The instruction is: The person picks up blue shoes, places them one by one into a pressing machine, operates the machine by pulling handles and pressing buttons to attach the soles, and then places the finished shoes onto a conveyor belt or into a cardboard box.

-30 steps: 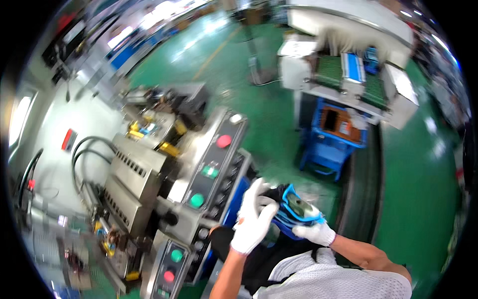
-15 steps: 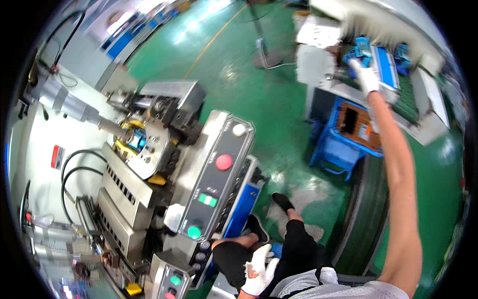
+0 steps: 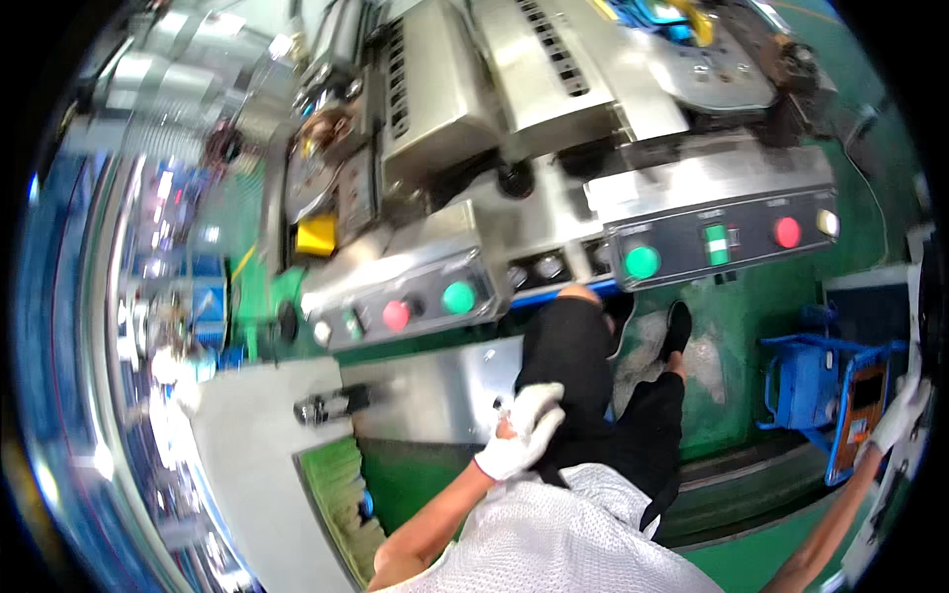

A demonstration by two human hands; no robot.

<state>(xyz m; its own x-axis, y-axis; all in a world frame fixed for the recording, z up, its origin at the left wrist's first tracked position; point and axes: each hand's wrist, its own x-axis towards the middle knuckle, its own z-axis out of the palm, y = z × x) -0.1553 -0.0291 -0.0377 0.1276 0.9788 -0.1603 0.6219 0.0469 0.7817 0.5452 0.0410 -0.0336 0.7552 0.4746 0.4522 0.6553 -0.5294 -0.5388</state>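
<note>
My left hand [image 3: 522,432], in a white glove, hovers over my black-shorted thigh. Its fingers are loosely bent and apart, and nothing shows in them; some bare skin shows beside the glove. Far to the right, my right hand [image 3: 900,413], also gloved in white, is stretched out at the picture's rim. It is beside the blue stool [image 3: 806,385] and the brown board [image 3: 862,407]. Blur and the rim hide its fingers, so I cannot tell what they hold. Ahead of my knees stands a metal machine [image 3: 554,109], with a blue piece [image 3: 657,14] near its top right.
Two control panels with coloured buttons, a right one [image 3: 682,252] and a left one [image 3: 381,326], face me. A yellow block [image 3: 316,235] sits at the machine's left. A pale grey tabletop [image 3: 262,455] and a metal plate [image 3: 435,381] lie to my left.
My view has swung left toward the machine and its left panel. My right hand has gone from the blue parts on the side bench to beside the stool. The left hand stays near my thigh.
</note>
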